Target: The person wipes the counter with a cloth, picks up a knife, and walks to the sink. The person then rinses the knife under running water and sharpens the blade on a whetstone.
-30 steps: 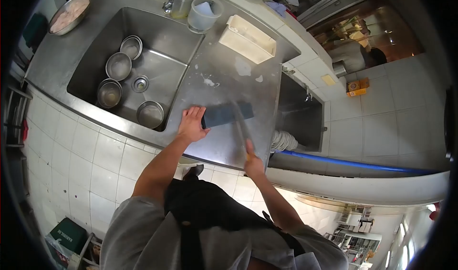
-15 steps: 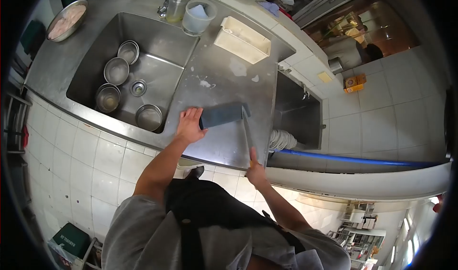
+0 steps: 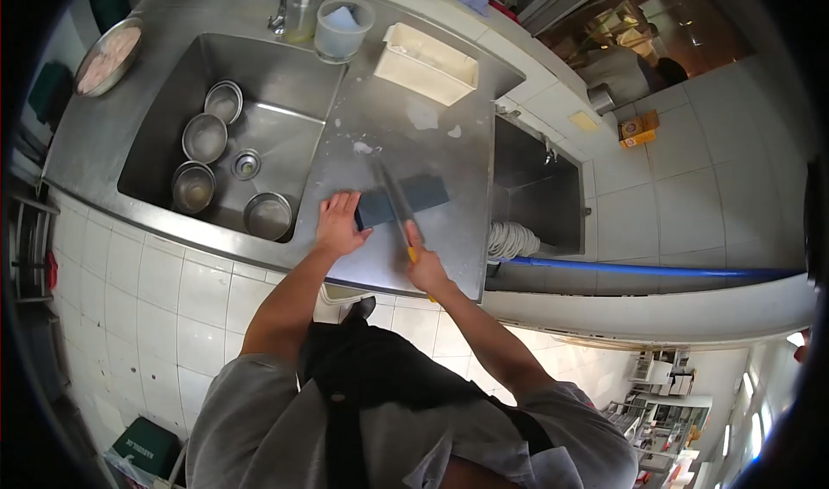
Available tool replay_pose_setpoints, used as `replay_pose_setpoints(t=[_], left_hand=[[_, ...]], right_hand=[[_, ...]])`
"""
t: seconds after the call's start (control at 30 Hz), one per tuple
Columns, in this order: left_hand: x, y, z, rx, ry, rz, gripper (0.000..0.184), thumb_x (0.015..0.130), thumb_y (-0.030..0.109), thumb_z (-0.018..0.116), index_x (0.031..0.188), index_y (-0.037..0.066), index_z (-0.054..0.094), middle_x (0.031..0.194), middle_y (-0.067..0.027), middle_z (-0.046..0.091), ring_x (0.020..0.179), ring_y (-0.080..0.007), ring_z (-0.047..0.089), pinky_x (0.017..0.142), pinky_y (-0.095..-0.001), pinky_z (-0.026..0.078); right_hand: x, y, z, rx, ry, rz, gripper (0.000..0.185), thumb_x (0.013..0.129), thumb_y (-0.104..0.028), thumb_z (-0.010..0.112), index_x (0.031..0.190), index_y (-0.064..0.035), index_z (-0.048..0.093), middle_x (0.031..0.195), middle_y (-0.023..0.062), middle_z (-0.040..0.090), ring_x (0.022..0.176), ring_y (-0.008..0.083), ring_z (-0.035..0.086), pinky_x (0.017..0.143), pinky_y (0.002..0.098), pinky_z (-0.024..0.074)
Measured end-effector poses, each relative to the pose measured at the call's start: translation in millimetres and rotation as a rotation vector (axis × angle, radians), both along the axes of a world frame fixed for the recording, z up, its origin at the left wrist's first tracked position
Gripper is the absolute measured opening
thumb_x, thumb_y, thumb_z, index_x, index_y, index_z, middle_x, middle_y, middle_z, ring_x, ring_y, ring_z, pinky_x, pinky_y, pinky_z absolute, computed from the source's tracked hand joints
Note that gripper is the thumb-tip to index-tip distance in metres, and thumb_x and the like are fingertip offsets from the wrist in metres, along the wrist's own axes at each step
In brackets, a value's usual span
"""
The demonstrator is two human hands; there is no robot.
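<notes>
A dark grey sharpening stone lies flat on the steel counter. My left hand grips its left end, with fingers on top and the thumb at the near edge. In my right hand is the yellow handle of a knife. The blade lies across the stone, left of its middle, and its tip points away from me past the stone's far edge. Fingers of the right hand are wrapped around the handle.
A sink with several round metal bowls is to the left. Behind the stone stand a cream rectangular tub, a plastic bucket and a soap bottle. A bowl of pale meat sits far left. A blue pole lies right.
The knife has slid leftward along the stone, from its right end to left of its middle, with my right hand. My left hand stays on the stone's left end.
</notes>
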State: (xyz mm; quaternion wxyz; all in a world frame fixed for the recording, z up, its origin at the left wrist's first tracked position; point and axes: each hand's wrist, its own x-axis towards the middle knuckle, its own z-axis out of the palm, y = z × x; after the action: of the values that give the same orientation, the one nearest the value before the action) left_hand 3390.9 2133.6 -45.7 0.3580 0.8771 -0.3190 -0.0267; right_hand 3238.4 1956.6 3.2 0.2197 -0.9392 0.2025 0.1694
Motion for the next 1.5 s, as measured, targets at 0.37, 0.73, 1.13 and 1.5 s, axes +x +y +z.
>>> replay_pose_setpoints(t=[0.37,0.73,1.13,1.5], left_hand=[[0,-4,-1,0.026,-0.024,0.028,0.082,0.066,0.031,0.083,0.134,0.005,0.045,0.128,-0.0121,0.051,0.129,-0.0279,0.042,0.105,-0.0434,0.03],[-2,-2,-2,0.004,-0.044,0.029,0.081,0.066,0.031,0.083,0.133,0.004,0.046,0.125,-0.0129,0.052,0.127,-0.029,0.043,0.104,-0.0443,0.031],[0,-3,-4,-0.028,-0.023,0.006,0.084,0.063,0.028,0.085,0.133,0.005,0.044,0.124,-0.0138,0.051,0.125,-0.032,0.044,0.102,-0.0456,0.033],[1,0,1,0.043,0.02,0.001,0.082,0.068,0.031,0.082,0.135,0.003,0.044,0.126,-0.0127,0.051,0.127,-0.0284,0.042,0.105,-0.0432,0.031]], right_hand=[[4,-21,-18,0.032,-0.075,-0.04,0.093,0.084,-0.006,0.054,0.155,-0.0366,0.002,0.11,0.0258,0.065,0.094,0.0469,0.064,0.083,0.0536,0.0505],[-34,-21,-15,0.016,-0.06,-0.043,0.096,0.081,-0.006,0.056,0.156,-0.0265,0.0,0.111,0.0295,0.064,0.094,0.0485,0.064,0.083,0.0522,0.0514],[-16,-34,-10,0.06,-0.115,-0.058,0.095,0.082,-0.005,0.053,0.156,-0.0322,0.0,0.109,0.0273,0.066,0.096,0.0472,0.064,0.084,0.0518,0.0505],[-1,-25,-7,0.05,-0.109,-0.099,0.098,0.079,-0.001,0.055,0.156,-0.0355,0.004,0.117,0.0258,0.063,0.098,0.0458,0.064,0.084,0.0491,0.0511]])
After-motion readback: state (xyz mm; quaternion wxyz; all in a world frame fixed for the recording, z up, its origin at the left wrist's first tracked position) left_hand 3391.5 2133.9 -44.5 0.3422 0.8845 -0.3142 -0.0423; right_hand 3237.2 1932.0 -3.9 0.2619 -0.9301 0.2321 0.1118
